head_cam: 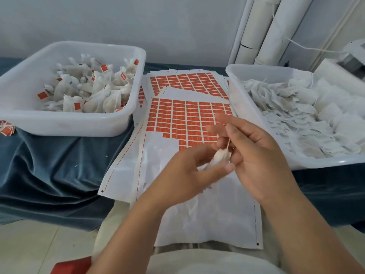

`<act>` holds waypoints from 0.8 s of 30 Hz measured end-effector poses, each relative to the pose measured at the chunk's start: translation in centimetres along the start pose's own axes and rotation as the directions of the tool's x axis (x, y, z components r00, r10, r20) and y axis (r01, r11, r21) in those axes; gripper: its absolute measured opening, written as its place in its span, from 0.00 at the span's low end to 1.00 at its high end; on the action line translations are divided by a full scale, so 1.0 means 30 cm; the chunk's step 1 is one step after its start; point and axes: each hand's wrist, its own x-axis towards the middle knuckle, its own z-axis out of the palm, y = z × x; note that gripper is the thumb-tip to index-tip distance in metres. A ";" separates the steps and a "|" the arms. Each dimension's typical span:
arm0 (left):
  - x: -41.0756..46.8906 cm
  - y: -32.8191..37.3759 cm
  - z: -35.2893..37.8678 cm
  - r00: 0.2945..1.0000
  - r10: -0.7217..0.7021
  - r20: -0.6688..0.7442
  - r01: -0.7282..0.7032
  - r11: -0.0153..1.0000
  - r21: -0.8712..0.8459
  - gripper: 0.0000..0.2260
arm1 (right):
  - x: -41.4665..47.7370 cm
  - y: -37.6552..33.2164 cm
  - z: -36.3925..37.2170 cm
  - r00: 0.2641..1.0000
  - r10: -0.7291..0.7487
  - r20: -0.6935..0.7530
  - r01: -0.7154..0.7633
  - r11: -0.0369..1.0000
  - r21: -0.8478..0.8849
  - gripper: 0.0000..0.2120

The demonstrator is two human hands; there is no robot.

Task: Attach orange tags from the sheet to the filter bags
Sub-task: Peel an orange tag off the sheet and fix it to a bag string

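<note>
A white filter bag (218, 157) sits between both hands above the sticker sheet. My left hand (189, 175) grips the bag's body with curled fingers. My right hand (254, 153) pinches the bag's thin string (228, 144), which runs up from the bag. The sheet of orange tags (183, 119) lies on the table just behind the hands, its lower part peeled bare. The hands are blurred by motion.
A white tub (83, 123) at left holds several tagged filter bags (92, 89). A white tub (262, 123) at right holds untagged bags (308, 119). More tag sheets (189, 82) lie behind. Blue cloth (49, 165) covers the table; loose orange tags (7, 129) lie far left.
</note>
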 end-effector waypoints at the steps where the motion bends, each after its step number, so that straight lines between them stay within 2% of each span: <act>1: 0.004 -0.005 0.010 0.999 0.030 -0.017 -0.031 0.999 -0.026 0.11 | 0.000 -0.005 -0.001 1.000 -0.002 0.007 0.002 1.000 0.019 0.14; 3: 0.010 -0.013 0.024 0.993 0.058 -0.101 -0.062 0.997 -0.036 0.06 | -0.002 -0.016 -0.003 1.000 -0.018 0.005 0.018 0.999 0.029 0.13; 4: 0.010 -0.015 0.029 0.991 0.057 -0.121 -0.062 0.997 -0.037 0.07 | -0.006 -0.025 -0.006 0.999 -0.040 -0.015 0.040 0.999 -0.015 0.13; 6: 0.007 -0.016 0.028 0.991 0.062 -0.116 -0.066 0.997 -0.039 0.10 | -0.010 -0.045 -0.022 0.985 -0.155 -0.079 0.127 0.951 -0.282 0.11; 8: 0.004 -0.011 0.021 0.992 0.072 -0.105 -0.078 0.995 -0.058 0.10 | -0.010 -0.064 -0.052 0.964 -0.264 -0.043 0.186 0.777 -0.602 0.11; 10: -0.004 0.006 0.006 0.989 0.088 -0.115 -0.100 0.990 -0.098 0.10 | -0.007 -0.083 -0.082 0.969 -0.243 0.032 0.178 0.610 -0.772 0.15; 12: -0.009 0.011 -0.016 0.987 0.080 -0.139 -0.097 0.988 -0.119 0.13 | -0.004 -0.097 -0.110 0.977 -0.197 0.087 0.179 0.518 -0.836 0.18; 15: -0.005 -0.009 -0.033 0.983 -0.084 -0.163 0.053 0.982 -0.183 0.19 | -0.001 -0.096 -0.134 0.950 -0.281 0.134 0.228 0.336 -0.914 0.21; 18: -0.030 -0.037 -0.057 0.972 -0.233 -0.033 0.205 0.908 -0.365 0.17 | 0.005 -0.079 -0.134 0.905 -0.391 0.169 0.267 0.212 -0.940 0.18; 20: -0.012 -0.017 -0.067 0.981 -0.186 -0.053 0.166 0.952 -0.256 0.16 | 0.012 -0.069 -0.143 0.881 -0.436 0.182 0.282 0.177 -0.943 0.17; 22: -0.020 -0.010 -0.084 1.000 -0.007 0.009 0.008 0.992 -0.124 0.15 | 0.017 -0.058 -0.151 0.851 -0.489 0.191 0.304 0.163 -0.938 0.15; 24: -0.024 -0.002 -0.093 0.996 0.080 0.047 -0.068 0.976 -0.208 0.11 | 0.021 -0.042 -0.144 0.834 -0.530 0.157 0.299 0.195 -0.934 0.13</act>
